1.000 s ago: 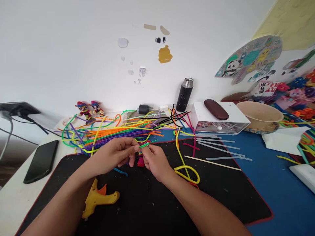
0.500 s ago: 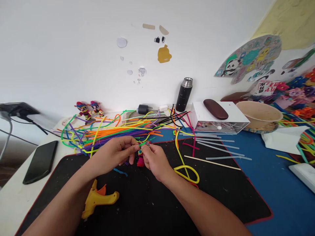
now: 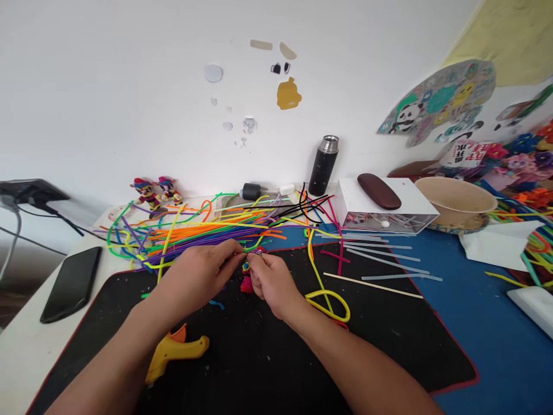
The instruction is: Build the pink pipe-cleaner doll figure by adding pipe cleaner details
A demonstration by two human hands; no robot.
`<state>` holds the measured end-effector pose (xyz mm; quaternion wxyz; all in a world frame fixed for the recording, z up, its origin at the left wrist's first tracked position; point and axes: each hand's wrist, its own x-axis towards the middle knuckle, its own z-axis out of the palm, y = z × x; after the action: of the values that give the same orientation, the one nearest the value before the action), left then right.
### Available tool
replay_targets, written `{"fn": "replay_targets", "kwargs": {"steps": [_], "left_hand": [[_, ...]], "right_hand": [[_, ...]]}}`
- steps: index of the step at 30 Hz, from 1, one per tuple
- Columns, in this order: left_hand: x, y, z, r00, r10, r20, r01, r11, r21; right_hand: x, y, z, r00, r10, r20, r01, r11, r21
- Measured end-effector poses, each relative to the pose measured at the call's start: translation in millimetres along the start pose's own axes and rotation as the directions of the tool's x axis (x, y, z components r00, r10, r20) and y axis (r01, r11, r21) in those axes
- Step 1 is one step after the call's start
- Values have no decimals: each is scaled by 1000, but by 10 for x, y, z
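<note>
Over the back part of the black mat (image 3: 371, 346), my two hands meet at a small colourful figure (image 3: 246, 283) with a pink-red lower part. My right hand (image 3: 274, 282) is closed round its upper part, which the fingers largely hide. My left hand (image 3: 203, 271) pinches at the figure's left side, thumb and forefinger together; a bit of green pipe cleaner shows by the fingertips. Just behind the hands lies a pile of orange, purple, green and yellow pipe cleaners (image 3: 207, 230). A yellow glue gun (image 3: 181, 350) rests on the mat near my left forearm.
A phone (image 3: 71, 284) lies at the left. Two small figures (image 3: 147, 193), a black flask (image 3: 324, 166), a white box (image 3: 389, 202) and a beige bowl (image 3: 455, 196) stand behind. Glue sticks (image 3: 384, 253), a wooden stick (image 3: 371, 285) and a yellow loop (image 3: 328, 304) lie right.
My left hand's fingers have drawn closer together and turned slightly inward. The green piece at the fingertips has shifted, and a green end now shows beside my left wrist. My right hand is nearly still.
</note>
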<state>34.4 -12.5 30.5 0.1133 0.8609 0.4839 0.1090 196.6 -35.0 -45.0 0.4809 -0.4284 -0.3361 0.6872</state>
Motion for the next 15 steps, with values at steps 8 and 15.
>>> {"fn": "replay_targets", "kwargs": {"steps": [8,15], "left_hand": [[-30,-77,67,985,144,-93,-135,986,100],[-32,-60,74,988,137,-66,-132,988,85]], "right_hand": [[3,3,0,1000,16,8,-16,1000,10],[-5,3,10,999,39,8,-39,999,7]]}}
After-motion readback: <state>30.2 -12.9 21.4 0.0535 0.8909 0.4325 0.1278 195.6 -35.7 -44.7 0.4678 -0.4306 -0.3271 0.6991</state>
